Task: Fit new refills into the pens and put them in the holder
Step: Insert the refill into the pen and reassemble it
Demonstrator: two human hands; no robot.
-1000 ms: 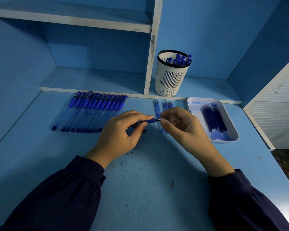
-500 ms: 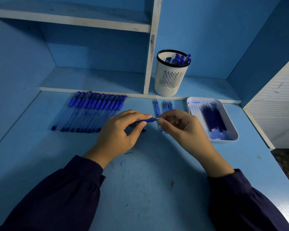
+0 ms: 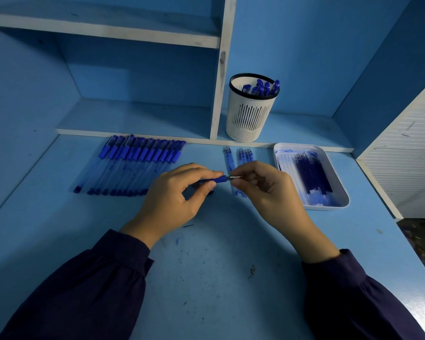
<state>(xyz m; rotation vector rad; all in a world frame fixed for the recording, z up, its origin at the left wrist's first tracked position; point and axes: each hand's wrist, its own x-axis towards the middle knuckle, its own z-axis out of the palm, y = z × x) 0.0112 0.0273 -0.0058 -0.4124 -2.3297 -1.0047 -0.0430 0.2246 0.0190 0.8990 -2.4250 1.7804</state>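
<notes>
Blue desk (image 3: 206, 278), ink-specked, open room toward the near edge | pen print too small to read | left hand (image 3: 174, 197) grips pen (image 3: 219, 179) level above the desk | right hand (image 3: 268, 190) pinches its metal tip | pen row (image 3: 133, 165) left | tray (image 3: 341, 192) right | holder (image 3: 250, 119) on rear shelf

From where I stand I count one holder (image 3: 249, 119) with about six capped pens (image 3: 263, 88) showing, one tray (image 3: 324, 207) of refills (image 3: 312, 175) too bunched to number, roughly six loose refills (image 3: 243, 155), a row of pens (image 3: 133, 165) a dozen-odd strong, and one single pen (image 3: 219, 179) apart.
</notes>
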